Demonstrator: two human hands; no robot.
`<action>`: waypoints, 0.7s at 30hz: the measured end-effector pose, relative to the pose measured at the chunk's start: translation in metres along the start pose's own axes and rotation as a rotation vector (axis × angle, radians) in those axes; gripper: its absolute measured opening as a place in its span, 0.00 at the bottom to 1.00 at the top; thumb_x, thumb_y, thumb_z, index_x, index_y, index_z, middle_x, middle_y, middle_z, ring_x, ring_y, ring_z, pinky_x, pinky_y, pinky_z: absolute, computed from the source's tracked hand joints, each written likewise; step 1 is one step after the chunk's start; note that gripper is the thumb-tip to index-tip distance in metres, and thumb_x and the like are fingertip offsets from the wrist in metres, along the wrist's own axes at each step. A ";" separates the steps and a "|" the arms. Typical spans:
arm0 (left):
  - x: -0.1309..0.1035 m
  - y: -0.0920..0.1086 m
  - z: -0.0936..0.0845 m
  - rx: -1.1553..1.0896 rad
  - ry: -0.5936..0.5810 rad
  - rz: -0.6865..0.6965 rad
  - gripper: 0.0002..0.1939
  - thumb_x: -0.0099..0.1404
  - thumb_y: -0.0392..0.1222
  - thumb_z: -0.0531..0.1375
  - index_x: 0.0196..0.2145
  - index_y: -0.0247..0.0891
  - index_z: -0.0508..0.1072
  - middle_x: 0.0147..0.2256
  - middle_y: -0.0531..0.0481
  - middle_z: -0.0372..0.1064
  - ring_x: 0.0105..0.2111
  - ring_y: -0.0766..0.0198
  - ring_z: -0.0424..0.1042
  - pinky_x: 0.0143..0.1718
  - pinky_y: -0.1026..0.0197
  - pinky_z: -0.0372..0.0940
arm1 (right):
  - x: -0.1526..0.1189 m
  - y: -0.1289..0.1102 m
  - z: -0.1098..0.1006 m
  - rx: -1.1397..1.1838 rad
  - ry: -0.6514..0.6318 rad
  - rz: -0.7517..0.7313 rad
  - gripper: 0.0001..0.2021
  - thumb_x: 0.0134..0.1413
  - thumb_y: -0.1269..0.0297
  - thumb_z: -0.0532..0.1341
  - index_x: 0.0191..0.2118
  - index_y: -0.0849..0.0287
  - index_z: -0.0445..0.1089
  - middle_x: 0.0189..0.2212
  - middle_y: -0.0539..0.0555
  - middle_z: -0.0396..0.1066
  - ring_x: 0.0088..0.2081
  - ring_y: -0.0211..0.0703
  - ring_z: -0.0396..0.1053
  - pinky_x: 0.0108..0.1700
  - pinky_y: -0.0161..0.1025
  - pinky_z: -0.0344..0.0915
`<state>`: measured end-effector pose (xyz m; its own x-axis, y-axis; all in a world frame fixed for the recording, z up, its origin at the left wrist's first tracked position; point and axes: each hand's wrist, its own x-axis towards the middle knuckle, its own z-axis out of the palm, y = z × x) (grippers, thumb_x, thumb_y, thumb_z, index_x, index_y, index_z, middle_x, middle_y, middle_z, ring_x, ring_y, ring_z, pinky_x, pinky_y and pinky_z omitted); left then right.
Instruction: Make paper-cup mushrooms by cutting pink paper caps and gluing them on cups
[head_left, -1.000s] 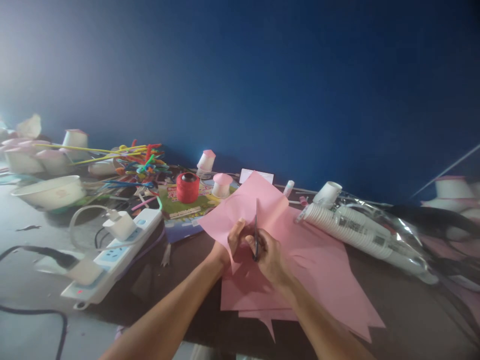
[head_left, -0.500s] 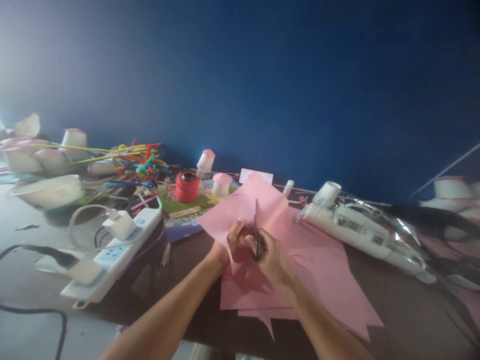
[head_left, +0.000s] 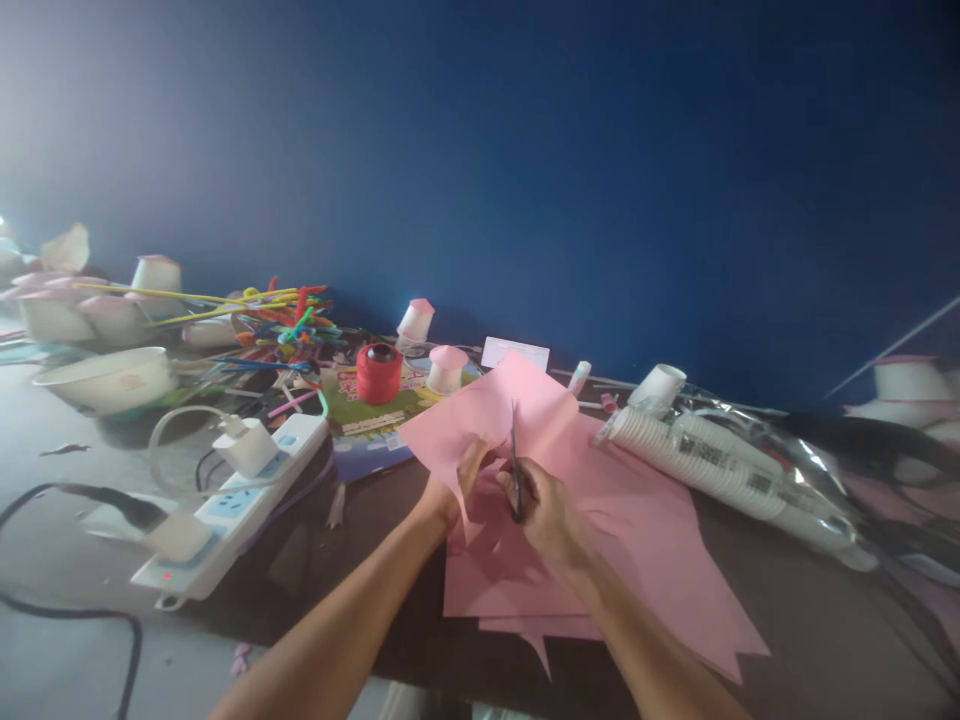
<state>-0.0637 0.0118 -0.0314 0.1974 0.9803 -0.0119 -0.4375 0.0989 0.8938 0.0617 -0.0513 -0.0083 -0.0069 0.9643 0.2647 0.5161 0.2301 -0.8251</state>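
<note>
My left hand is closed on a raised sheet of pink paper, with the fingers curled at its cut edge. In my right hand is a pair of dark scissors, its blades pointing away from me against the pink paper. The grip wraps round the handles, which are partly hidden by the fingers. Under both hands lie more pink sheets, some with jagged cut edges, spread on the dark table.
At left a white power strip holds plugs and cords, near a white bowl and colourful pipe cleaners. A red thread spool and a pink-topped paper cup stand behind. Stacked paper cups lie right. A blue wall rises behind.
The whole view has shifted slightly to the right. My hands, the scissors and the raised pink paper keep nearly the same arrangement.
</note>
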 end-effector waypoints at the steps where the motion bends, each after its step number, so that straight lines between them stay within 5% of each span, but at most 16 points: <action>1: -0.003 0.005 0.001 0.083 -0.034 0.031 0.02 0.51 0.38 0.63 0.25 0.38 0.74 0.28 0.47 0.71 0.34 0.57 0.69 0.41 0.59 0.62 | 0.000 0.000 0.000 0.000 0.004 -0.003 0.08 0.54 0.60 0.56 0.32 0.59 0.65 0.23 0.48 0.67 0.25 0.36 0.63 0.27 0.30 0.58; 6: -0.013 0.020 0.004 0.166 -0.024 0.107 0.04 0.53 0.38 0.62 0.23 0.35 0.72 0.25 0.49 0.68 0.28 0.61 0.67 0.33 0.60 0.62 | 0.000 -0.004 -0.002 -0.007 -0.005 -0.013 0.09 0.55 0.60 0.54 0.30 0.58 0.66 0.19 0.47 0.64 0.21 0.36 0.60 0.25 0.30 0.57; 11: -0.009 0.015 0.003 0.150 0.054 0.132 0.06 0.51 0.39 0.62 0.21 0.37 0.69 0.23 0.52 0.66 0.28 0.62 0.65 0.31 0.62 0.61 | 0.000 -0.007 -0.004 -0.019 -0.030 -0.011 0.08 0.55 0.61 0.54 0.31 0.57 0.66 0.19 0.47 0.64 0.22 0.36 0.61 0.26 0.30 0.58; 21: 0.002 0.006 0.005 -0.066 0.001 -0.069 0.14 0.54 0.51 0.60 0.21 0.38 0.65 0.22 0.52 0.66 0.25 0.63 0.67 0.27 0.62 0.62 | 0.000 -0.004 -0.003 -0.042 -0.053 0.004 0.08 0.54 0.60 0.55 0.32 0.58 0.66 0.21 0.47 0.64 0.23 0.35 0.61 0.26 0.30 0.57</action>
<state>-0.0618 0.0132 -0.0245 0.2279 0.9709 -0.0733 -0.4797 0.1775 0.8593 0.0624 -0.0525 -0.0029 -0.0494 0.9710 0.2340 0.5513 0.2219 -0.8043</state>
